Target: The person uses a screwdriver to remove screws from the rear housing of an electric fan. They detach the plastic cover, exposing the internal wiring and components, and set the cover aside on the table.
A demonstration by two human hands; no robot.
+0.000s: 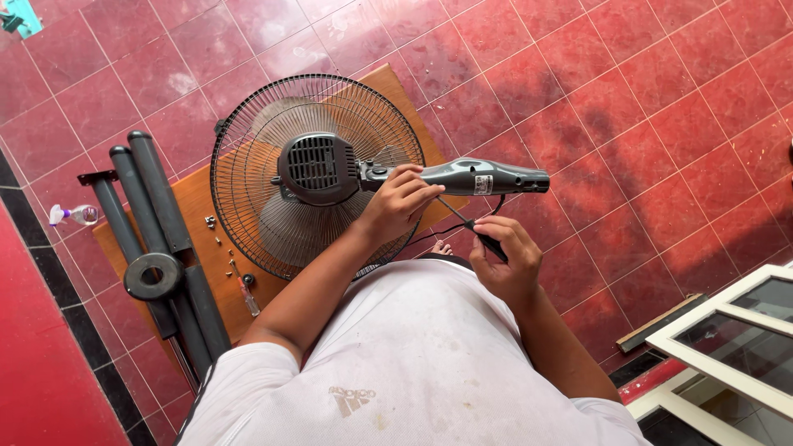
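Head view: nearest, the right hand [505, 256] is closed around the black handle of a screwdriver [472, 225], whose shaft slants up toward the fan's neck. Just beyond, the left hand [398, 202] grips the grey fan neck [479, 177] where it joins the motor housing [318, 168]. The fan's wire cage [248, 165] lies on a wooden board [198, 239] with loose screws [221, 244]. Farther left lie grey stand tubes [149, 206].

The screwdriver [475, 227] tip hides behind the left hand [395, 206]; window frame [727, 347] cut off.
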